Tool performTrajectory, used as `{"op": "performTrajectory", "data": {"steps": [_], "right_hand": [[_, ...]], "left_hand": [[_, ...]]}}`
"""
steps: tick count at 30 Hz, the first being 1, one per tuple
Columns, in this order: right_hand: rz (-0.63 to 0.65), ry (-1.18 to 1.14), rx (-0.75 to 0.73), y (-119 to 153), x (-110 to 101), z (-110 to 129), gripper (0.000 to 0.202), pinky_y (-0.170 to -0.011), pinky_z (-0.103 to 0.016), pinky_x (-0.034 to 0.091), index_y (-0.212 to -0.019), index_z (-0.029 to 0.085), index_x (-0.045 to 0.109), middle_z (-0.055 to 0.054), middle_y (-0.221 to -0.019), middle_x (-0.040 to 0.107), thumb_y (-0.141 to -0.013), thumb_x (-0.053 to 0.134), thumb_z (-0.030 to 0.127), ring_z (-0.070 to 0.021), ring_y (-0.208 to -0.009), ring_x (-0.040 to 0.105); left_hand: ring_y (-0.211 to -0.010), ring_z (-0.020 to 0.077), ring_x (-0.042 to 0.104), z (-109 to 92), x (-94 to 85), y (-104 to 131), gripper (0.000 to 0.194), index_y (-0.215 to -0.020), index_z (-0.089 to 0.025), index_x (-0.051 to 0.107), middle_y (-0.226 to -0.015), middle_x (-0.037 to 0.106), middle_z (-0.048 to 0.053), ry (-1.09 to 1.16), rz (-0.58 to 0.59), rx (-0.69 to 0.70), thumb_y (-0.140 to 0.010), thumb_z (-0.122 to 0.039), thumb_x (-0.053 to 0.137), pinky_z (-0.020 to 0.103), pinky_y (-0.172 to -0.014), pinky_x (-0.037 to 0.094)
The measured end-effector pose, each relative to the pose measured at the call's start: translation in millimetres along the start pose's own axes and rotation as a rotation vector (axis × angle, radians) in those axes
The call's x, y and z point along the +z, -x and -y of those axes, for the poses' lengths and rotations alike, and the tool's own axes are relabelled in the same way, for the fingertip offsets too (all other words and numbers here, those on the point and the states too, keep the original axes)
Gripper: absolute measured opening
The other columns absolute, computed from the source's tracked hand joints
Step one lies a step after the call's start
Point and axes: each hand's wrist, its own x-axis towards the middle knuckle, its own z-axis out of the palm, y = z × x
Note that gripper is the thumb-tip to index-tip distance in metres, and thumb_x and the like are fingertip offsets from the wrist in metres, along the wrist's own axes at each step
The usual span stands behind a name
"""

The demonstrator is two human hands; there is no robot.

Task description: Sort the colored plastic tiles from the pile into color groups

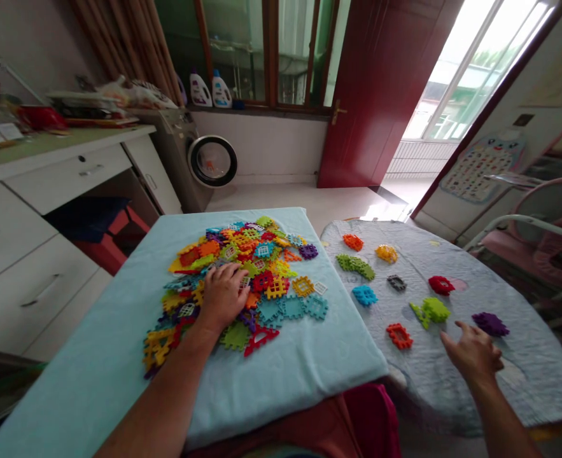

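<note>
A large mixed pile of colourful interlocking plastic building pieces [264, 270] covers the middle of the left table. My left hand [224, 294] rests on this pile, fingers stretched over the pieces; its fingertips touch some of them. Above the right table is my right hand [474, 351], thumb and forefinger apart and the other fingers bent, with nothing visible in it. Closest to it are a stack of light green pieces [436, 310] and a stack of purple pieces [489, 324]. Farther off lie red pieces [441, 285] and an orange-red group [400, 336].
More single-colour groups sit on the right table: blue [365, 295], grey [396, 283], yellow [386, 254], orange [353, 242] and olive green [355, 266]. A washing machine [175, 152] with its round door open and a red door [380, 89] stand behind. A pink chair [548, 222] is at the right.
</note>
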Motion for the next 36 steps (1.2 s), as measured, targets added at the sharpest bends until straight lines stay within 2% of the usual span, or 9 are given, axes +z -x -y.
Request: {"op": "performTrajectory", "data": {"steps": [4,7,10,15,19,26,29,32,36], "right_hand": [[-0.106,-0.349,-0.335,9,-32,111,0.043,-0.104,-0.054,0.042,-0.107,0.015,0.068,-0.020,-0.117,0.065,-0.080,0.051,0.043,-0.0364,-0.117,0.057],[0.100,-0.618,-0.570,29,-56,204,0.032,-0.095,-0.044,0.049,-0.105,0.019,0.068,-0.012,-0.108,0.070,-0.085,0.054,0.040,-0.0270,-0.101,0.064],[0.357,-0.678,-0.797,51,-68,283,0.026,-0.091,-0.038,0.050,-0.108,0.020,0.069,-0.009,-0.105,0.072,-0.088,0.056,0.031,-0.0231,-0.096,0.066],[0.491,-0.470,-0.960,72,-57,369,0.034,-0.099,-0.035,0.042,-0.113,0.017,0.070,-0.011,-0.117,0.070,-0.082,0.056,0.009,-0.0238,-0.110,0.062],[0.513,-0.280,-0.977,78,-41,392,0.040,-0.093,-0.031,0.040,-0.112,0.018,0.071,-0.010,-0.115,0.069,-0.078,0.056,0.004,-0.0223,-0.104,0.061],[0.406,-0.284,-0.941,84,-32,389,0.017,-0.085,-0.029,0.038,-0.089,0.020,0.071,-0.008,-0.099,0.069,-0.088,0.055,0.018,-0.0206,-0.094,0.059],[0.388,-0.485,-0.843,79,-29,387,0.019,-0.080,-0.029,0.039,-0.078,0.019,0.068,-0.006,-0.085,0.068,-0.087,0.052,0.018,-0.0193,-0.084,0.058],[0.434,-0.836,-0.623,73,-23,383,0.016,-0.068,-0.028,0.040,-0.091,0.020,0.069,0.000,-0.070,0.063,-0.083,0.056,0.026,-0.0170,-0.068,0.055],[0.588,-1.215,-0.381,68,-16,376,0.036,-0.055,-0.026,0.036,-0.103,0.020,0.065,0.005,-0.062,0.058,-0.075,0.065,0.041,-0.0137,-0.055,0.049]], "left_hand": [[-0.126,0.0303,0.055,-1,-2.9,0,0.031,-0.114,-0.022,0.070,-0.129,0.067,0.011,-0.013,0.001,-0.025,-0.086,-0.025,0.057,0.053,-0.111,0.034],[-0.130,0.0323,0.051,1,-4.9,1,0.031,-0.116,-0.023,0.070,-0.133,0.065,0.011,-0.060,-0.004,-0.075,-0.087,-0.025,0.057,0.056,-0.111,0.033],[-0.132,0.0342,0.049,3,-5.7,1,0.033,-0.117,-0.022,0.069,-0.137,0.063,0.011,-0.092,0.007,-0.111,-0.087,-0.026,0.057,0.058,-0.110,0.033],[-0.132,0.0340,0.048,5,-4.0,2,0.035,-0.118,-0.022,0.070,-0.137,0.063,0.011,-0.080,0.012,-0.106,-0.086,-0.026,0.058,0.055,-0.109,0.036],[-0.131,0.0333,0.048,5,-2.3,2,0.033,-0.117,-0.023,0.070,-0.135,0.063,0.010,-0.067,-0.003,-0.102,-0.085,-0.028,0.060,0.052,-0.109,0.037],[-0.129,0.0338,0.049,6,-1.3,2,0.033,-0.116,-0.022,0.071,-0.132,0.064,0.010,-0.055,-0.001,-0.091,-0.086,-0.030,0.060,0.053,-0.108,0.038],[-0.129,0.0337,0.049,6,-0.8,2,0.033,-0.116,-0.022,0.071,-0.132,0.065,0.010,-0.050,-0.005,-0.092,-0.086,-0.030,0.060,0.052,-0.109,0.038],[-0.128,0.0331,0.051,9,-0.9,0,0.035,-0.119,-0.021,0.068,-0.134,0.063,0.012,-0.039,-0.024,-0.104,-0.086,-0.029,0.059,0.051,-0.108,0.039],[-0.125,0.0336,0.053,16,-1.6,-2,0.043,-0.127,-0.018,0.063,-0.137,0.059,0.015,-0.037,-0.067,-0.165,-0.085,-0.030,0.059,0.050,-0.107,0.041]]}}
